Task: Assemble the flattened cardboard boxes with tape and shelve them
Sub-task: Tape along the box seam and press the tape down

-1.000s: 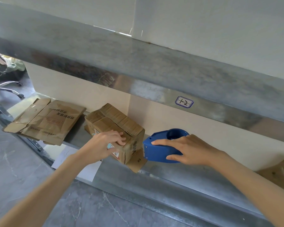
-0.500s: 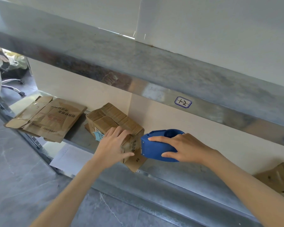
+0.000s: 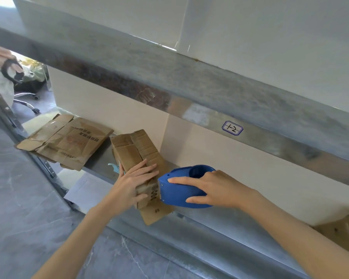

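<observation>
The metal shelf point(image 3: 220, 234) lies bare to the right of the right hand's fingers. A flattened cardboard box point(image 3: 69, 141) overhangs its front edge, left of the left fingers. The left hand point(image 3: 133, 182) presses straight, spread fingers on the assembled cardboard box point(image 3: 133, 150). The right hand point(image 3: 220, 188) grips the blue tape dispenser point(image 3: 179, 190), which touches the box's near end.

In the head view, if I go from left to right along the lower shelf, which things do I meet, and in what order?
flattened cardboard → box → tape dispenser → cardboard piece at the right edge.
</observation>
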### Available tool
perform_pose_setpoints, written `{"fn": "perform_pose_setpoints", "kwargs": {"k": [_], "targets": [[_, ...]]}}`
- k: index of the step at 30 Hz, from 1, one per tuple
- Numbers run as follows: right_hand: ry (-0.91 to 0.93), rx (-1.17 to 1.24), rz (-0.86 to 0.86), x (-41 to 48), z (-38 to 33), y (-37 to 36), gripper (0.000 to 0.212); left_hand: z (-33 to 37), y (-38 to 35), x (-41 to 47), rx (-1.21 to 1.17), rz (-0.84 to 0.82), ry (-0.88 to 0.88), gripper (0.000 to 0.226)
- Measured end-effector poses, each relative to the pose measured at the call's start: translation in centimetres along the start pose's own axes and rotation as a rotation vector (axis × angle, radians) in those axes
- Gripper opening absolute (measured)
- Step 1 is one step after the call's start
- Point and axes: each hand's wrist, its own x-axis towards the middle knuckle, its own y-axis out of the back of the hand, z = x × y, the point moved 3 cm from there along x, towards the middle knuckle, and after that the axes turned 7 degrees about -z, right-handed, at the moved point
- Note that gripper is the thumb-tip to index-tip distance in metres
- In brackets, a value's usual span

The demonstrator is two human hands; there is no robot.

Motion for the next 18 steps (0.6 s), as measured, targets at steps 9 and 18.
{"fn": "perform_pose_setpoints", "kwargs": {"k": [9,18], "targets": [[0.009,0.043,0.018,0.1,2.1,0.0,0.067,-0.2,1.3,-1.1,-0.005,-0.028,-0.024,0.075],[-0.126,0.066,0.019,-2.1,5.7,0.3,0.069,-1.2,0.9,-0.4,0.001,-0.026,-0.042,0.078]]}}
